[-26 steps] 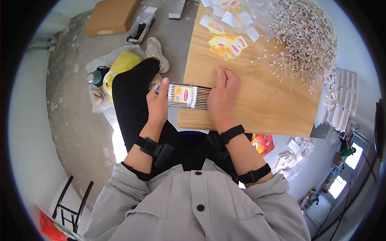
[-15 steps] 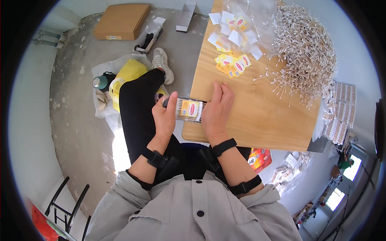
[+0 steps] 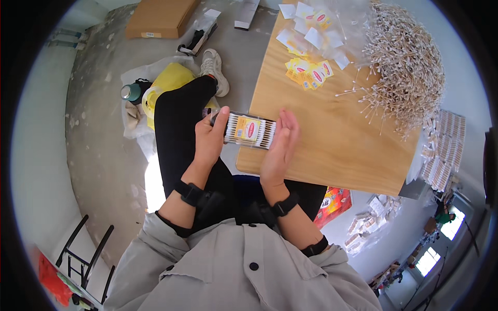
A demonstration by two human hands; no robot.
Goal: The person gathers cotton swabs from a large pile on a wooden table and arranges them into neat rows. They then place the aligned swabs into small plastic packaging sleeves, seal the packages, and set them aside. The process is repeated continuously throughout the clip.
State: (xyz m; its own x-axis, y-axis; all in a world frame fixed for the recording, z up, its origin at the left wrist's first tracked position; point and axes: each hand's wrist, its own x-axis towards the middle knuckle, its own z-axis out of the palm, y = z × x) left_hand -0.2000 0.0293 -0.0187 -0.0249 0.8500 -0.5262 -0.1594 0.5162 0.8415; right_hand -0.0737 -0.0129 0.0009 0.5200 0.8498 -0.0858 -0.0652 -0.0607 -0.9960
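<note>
A clear flat case of cotton swabs point(image 3: 265, 136), with a yellow and white label card point(image 3: 248, 128) at its middle, lies over the table's left corner. My left hand point(image 3: 208, 140) grips its left end, thumb on top. At the right end, my right hand point(image 3: 280, 150) rests its palm side against the case, fingers stretched out and close together. White swab tips line up in a row inside. Beyond the hands, a small pile of loose yellow cards point(image 3: 310, 73) lies on the wooden table point(image 3: 342, 140).
A large heap of loose cotton swabs point(image 3: 404, 67) covers the table's far right. Clear plastic bags point(image 3: 347, 26) and white cards point(image 3: 314, 37) lie at the back. Stacked swab packs point(image 3: 445, 140) stand beyond the right edge. On the floor sit a cardboard box point(image 3: 158, 19) and a yellow bag point(image 3: 174, 80).
My right hand has shifted from over the case's right end to its edge, baring more swab tips. The palm has turned toward the case. My left hand keeps its grip.
</note>
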